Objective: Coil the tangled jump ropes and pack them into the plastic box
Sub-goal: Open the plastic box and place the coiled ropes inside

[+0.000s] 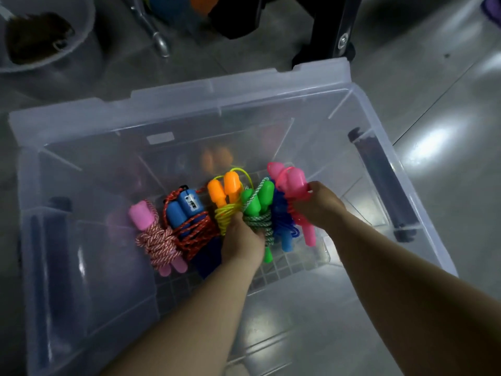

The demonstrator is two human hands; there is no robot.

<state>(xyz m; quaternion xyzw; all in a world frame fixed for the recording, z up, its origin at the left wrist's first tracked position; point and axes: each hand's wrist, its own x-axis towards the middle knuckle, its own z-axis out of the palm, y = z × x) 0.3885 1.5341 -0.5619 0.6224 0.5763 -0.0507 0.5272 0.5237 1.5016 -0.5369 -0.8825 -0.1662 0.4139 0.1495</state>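
Observation:
A clear plastic box [189, 104] stands on the floor with several coiled jump ropes lined up on its bottom. From left lie a pale pink bundle [154, 234], a blue-handled one wound in red cord [187, 213], an orange-handled yellow rope [226, 194], a green-handled rope [260, 202], a blue rope [282, 221] and a bright pink rope [291, 183]. My left hand [242, 240] grips the coils of the yellow and green ropes. My right hand [318, 203] holds the bright pink rope at the row's right end.
A round translucent tub [81, 33] with something dark inside sits at the far left. A black frame leg [333, 31] and a metal hook [160, 42] stand beyond the box. Grey floor surrounds it. Dark latch handles sit on the box's left and right walls.

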